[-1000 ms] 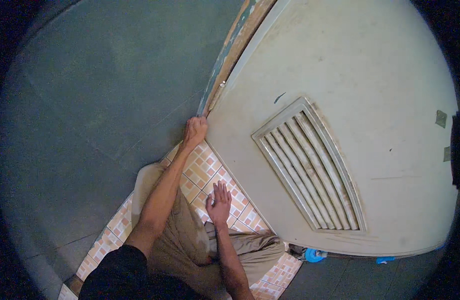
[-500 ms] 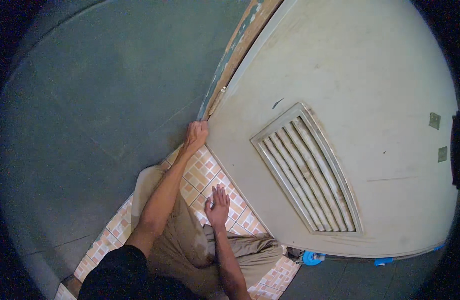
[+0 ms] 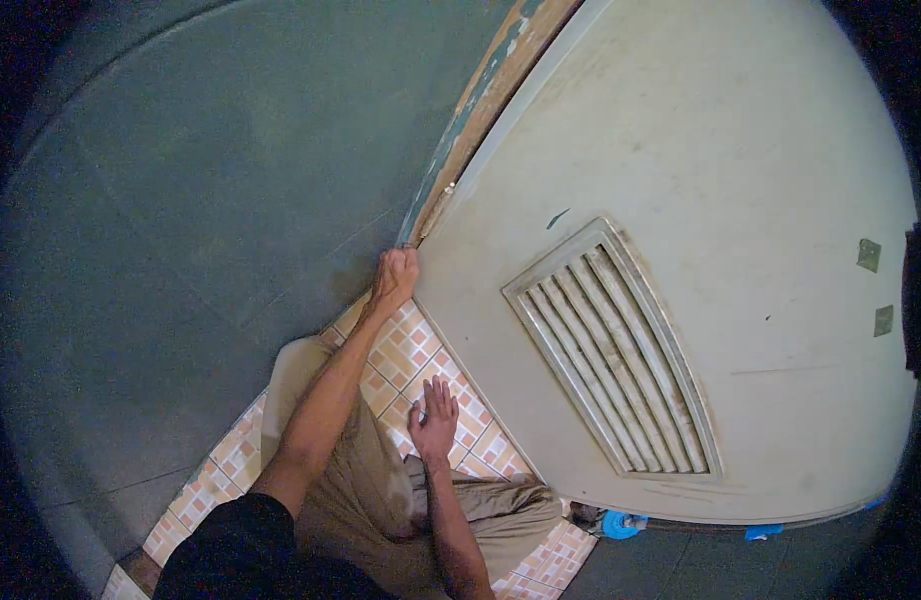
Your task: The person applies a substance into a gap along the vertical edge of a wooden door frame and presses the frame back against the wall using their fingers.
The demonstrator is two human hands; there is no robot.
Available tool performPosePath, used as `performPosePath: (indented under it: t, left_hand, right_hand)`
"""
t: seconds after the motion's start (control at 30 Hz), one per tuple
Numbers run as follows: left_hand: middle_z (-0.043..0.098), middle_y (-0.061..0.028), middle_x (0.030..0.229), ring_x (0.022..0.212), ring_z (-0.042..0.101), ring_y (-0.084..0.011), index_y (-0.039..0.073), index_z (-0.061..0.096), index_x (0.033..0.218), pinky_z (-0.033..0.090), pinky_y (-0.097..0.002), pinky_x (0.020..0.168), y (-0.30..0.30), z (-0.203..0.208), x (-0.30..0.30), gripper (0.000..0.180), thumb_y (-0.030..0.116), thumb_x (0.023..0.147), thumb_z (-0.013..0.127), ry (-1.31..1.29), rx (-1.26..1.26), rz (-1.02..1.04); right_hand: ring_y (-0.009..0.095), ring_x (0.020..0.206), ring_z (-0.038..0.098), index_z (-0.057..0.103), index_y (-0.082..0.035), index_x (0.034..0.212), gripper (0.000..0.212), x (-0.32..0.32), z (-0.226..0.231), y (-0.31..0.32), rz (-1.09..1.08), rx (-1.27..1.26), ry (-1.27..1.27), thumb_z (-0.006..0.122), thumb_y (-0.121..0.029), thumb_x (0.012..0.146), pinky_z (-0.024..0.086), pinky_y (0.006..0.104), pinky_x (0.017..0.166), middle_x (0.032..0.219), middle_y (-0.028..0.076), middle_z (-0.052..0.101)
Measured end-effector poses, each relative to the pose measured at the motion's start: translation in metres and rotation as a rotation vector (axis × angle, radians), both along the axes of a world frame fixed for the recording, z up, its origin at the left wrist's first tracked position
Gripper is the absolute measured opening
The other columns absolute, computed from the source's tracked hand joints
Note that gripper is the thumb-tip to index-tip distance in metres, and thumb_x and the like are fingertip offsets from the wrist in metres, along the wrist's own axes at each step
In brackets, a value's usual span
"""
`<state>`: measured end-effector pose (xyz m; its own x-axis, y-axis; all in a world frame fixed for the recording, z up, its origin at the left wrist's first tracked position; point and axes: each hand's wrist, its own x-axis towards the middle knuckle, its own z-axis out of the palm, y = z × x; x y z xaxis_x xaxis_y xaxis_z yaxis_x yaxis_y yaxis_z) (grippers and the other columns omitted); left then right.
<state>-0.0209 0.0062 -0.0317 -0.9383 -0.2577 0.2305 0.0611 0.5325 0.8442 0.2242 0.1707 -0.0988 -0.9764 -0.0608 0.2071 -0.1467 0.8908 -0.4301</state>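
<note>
My left hand [image 3: 395, 280] is closed at the foot of the worn wooden door frame [image 3: 459, 135], by the lower corner of a pale door [image 3: 681, 180]. Its fingers are curled in, and whatever they may hold is hidden. My right hand [image 3: 436, 415] hovers near my lap, over the patterned tiles [image 3: 421, 345], palm down and fingers stretched, with nothing in it. A slatted vent [image 3: 616, 345] is set into the door's lower part. On the frame's edge, just above my left hand, a narrow hinge-like piece [image 3: 439, 212] shows.
A dark grey wall [image 3: 211, 170] rises on the left. My bent legs in brown trousers [image 3: 366, 480] rest on the tiles. A blue round object [image 3: 621, 524] lies beside the door's near edge, and small blue pieces [image 3: 764, 532] lie farther along it.
The view has shifted slightly, so the door and vent sit a little lower. My left hand stays at the frame's foot, and my right hand keeps its spread pose.
</note>
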Motion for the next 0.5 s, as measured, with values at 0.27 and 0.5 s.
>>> performPosePath:
  t: [0.27, 0.5]
  left_hand:
    - [0.058, -0.0332, 0.075, 0.074, 0.061, -0.0481, -0.011, 0.059, 0.07, 0.047, -0.0547, 0.067, -0.012, -0.039, -0.015, 0.047, 0.024, 0.095, 0.04, 0.002, 0.031, 0.048]
    - [0.059, -0.0329, 0.077, 0.076, 0.061, -0.0475, -0.009, 0.059, 0.068, 0.047, -0.055, 0.07, 0.004, -0.008, 0.008, 0.043, 0.023, 0.093, 0.044, 0.182, -0.193, -0.063]
  right_hand:
    - [0.032, 0.139, 0.037, 0.052, -0.007, 0.136, 0.051, -0.001, 0.002, -0.008, 0.02, -0.03, -0.009, 0.055, -0.021, 0.087, 0.026, 0.0501, 0.113, 0.146, 0.013, 0.045]
    - [0.033, 0.138, 0.038, 0.053, -0.007, 0.135, 0.049, 0.001, 0.001, 0.003, -0.003, -0.02, 0.011, 0.054, -0.021, 0.088, 0.027, 0.0499, 0.113, 0.146, 0.014, 0.045]
